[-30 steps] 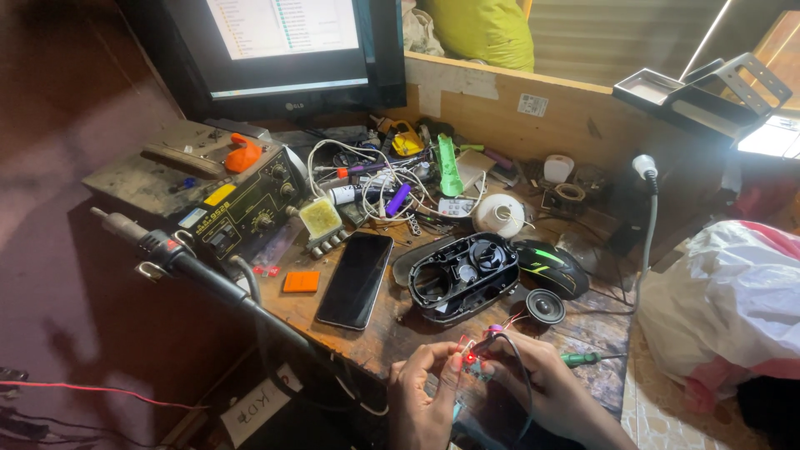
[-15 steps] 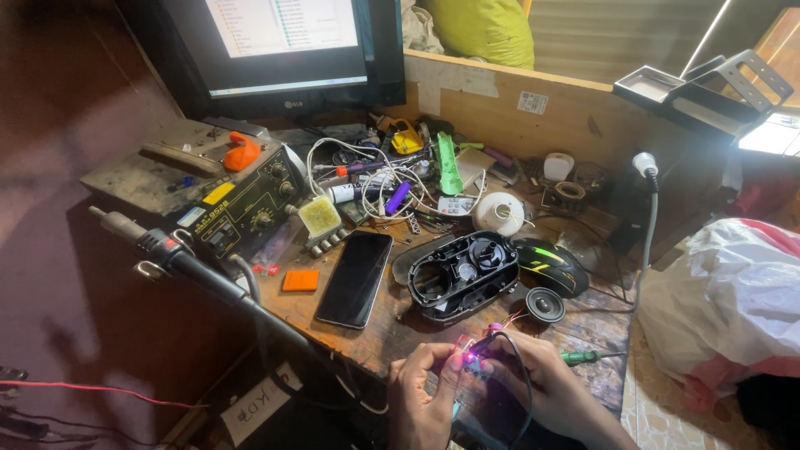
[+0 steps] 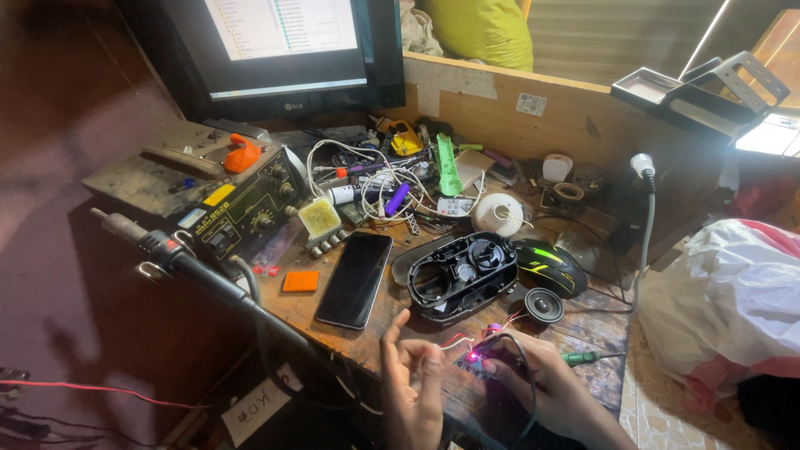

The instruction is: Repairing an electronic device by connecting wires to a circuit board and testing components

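Since the earlier frame the left hand (image 3: 414,379) has come away from the small circuit board (image 3: 473,364); it now hovers just to the board's left with fingers loosely spread and curled, holding nothing. Only the right hand (image 3: 533,383) keeps the board, pinched at its fingertips near the front edge of the wooden workbench (image 3: 600,325), a pink-red light glowing on it and thin red and black wires running off it. Just behind lie an open black plastic housing (image 3: 458,275), a loose round speaker (image 3: 543,305) and a black mouse (image 3: 550,265). A dark phone (image 3: 354,279) rests further left, beside an orange pad (image 3: 300,281) and a soldering station (image 3: 242,208).
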